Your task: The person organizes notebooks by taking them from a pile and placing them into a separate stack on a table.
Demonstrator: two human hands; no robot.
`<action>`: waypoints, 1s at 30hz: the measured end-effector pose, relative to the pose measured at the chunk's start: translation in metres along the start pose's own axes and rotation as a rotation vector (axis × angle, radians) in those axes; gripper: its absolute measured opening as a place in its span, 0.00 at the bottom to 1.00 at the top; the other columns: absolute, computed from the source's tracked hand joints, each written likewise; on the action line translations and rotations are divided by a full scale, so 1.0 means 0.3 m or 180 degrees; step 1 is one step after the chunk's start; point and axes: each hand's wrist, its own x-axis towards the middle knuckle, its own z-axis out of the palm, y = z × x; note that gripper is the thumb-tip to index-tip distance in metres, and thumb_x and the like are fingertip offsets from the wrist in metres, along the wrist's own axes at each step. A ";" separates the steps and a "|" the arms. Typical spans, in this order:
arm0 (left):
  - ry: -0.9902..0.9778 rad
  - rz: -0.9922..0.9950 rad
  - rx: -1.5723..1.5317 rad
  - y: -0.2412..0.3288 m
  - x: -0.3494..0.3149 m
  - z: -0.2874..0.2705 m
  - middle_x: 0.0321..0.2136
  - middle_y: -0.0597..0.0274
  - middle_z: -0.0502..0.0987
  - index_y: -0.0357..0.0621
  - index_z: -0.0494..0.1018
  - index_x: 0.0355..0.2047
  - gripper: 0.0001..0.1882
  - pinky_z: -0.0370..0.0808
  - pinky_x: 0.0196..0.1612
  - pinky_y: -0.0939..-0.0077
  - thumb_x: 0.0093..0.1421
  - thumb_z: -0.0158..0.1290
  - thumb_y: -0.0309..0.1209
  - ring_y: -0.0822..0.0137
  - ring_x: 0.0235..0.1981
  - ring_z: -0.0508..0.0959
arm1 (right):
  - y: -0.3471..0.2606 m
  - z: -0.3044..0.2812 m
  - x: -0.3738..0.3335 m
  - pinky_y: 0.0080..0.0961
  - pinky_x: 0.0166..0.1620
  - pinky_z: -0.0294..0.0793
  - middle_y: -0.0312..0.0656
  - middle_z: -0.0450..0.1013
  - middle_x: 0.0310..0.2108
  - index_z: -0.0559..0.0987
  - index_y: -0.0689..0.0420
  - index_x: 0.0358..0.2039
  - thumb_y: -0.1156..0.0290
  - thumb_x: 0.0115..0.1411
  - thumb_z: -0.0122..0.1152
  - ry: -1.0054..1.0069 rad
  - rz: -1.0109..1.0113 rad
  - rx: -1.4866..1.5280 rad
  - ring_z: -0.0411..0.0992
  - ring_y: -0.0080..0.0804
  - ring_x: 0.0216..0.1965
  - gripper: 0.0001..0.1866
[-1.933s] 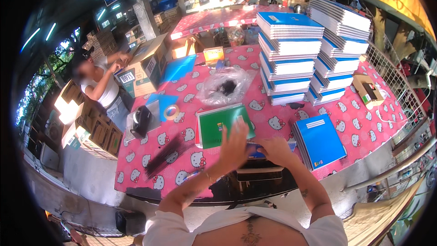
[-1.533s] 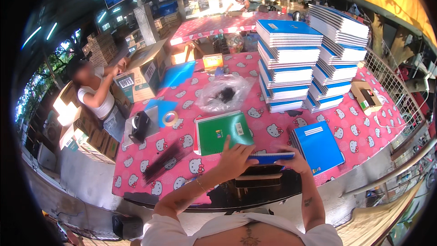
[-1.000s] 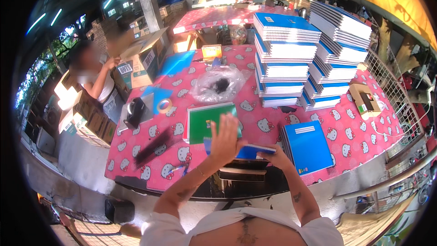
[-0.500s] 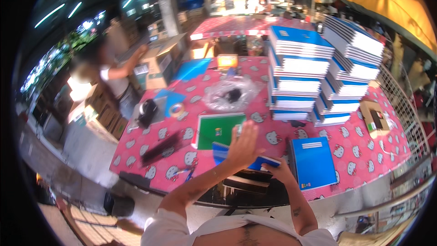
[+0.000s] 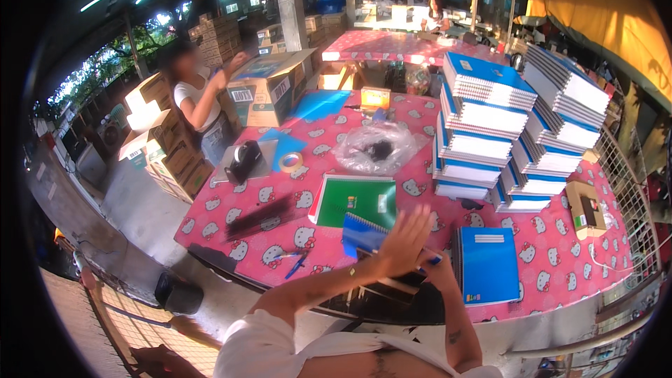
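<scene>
A blue spiral notebook (image 5: pixel 358 236) is held tilted at the table's near edge, partly hidden by my hands and left forearm. My left hand (image 5: pixel 407 241) lies across its upper side, flat, with the fingers stretched out. My right hand (image 5: pixel 441 271) grips its right end. Just beyond lies a green notebook (image 5: pixel 350 199) on the pink patterned table cover. Close to my right hand, another blue spiral notebook (image 5: pixel 488 266) rests flat.
Tall stacks of blue notebooks (image 5: pixel 483 126) stand at the right. A crumpled plastic bag (image 5: pixel 378 150), tape dispenser (image 5: pixel 243 162), tape roll (image 5: pixel 290 162) and pens (image 5: pixel 297 264) lie about. A small carton (image 5: pixel 585 210) sits far right. Another person (image 5: pixel 199 98) works beside a large box (image 5: pixel 266 94).
The view has swung a little, so the scene sits lower and farther right. My left hand has slid rightward over the held notebook, closer to my right hand, which keeps its grip.
</scene>
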 end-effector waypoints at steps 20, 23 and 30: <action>-0.0980 -0.2690 -0.0015 -0.291 -0.750 -0.160 0.67 0.34 0.53 0.37 0.60 0.64 0.38 0.54 0.67 0.43 0.61 0.57 0.46 0.33 0.68 0.51 | 0.055 0.282 -0.298 0.24 0.44 0.74 0.44 0.79 0.37 0.79 0.61 0.49 0.80 0.54 0.69 0.2308 -0.0151 -0.1075 0.75 0.25 0.37 0.20; -0.1221 -0.2342 -0.0201 -0.365 -0.951 -0.152 0.63 0.29 0.57 0.39 0.61 0.64 0.38 0.55 0.62 0.31 0.59 0.56 0.47 0.28 0.62 0.58 | 0.066 0.454 -0.389 0.33 0.51 0.73 0.49 0.73 0.50 0.76 0.61 0.52 0.77 0.54 0.69 0.2485 -0.0184 -0.0718 0.74 0.39 0.46 0.23; -0.0052 -0.2867 -0.1551 -0.466 -0.995 -0.152 0.34 0.55 0.78 0.36 0.75 0.44 0.16 0.74 0.42 0.65 0.66 0.50 0.38 0.58 0.33 0.78 | 0.043 0.596 -0.291 0.43 0.53 0.66 0.42 0.66 0.52 0.76 0.40 0.57 0.68 0.52 0.68 0.1177 -0.1226 -0.3531 0.65 0.48 0.53 0.29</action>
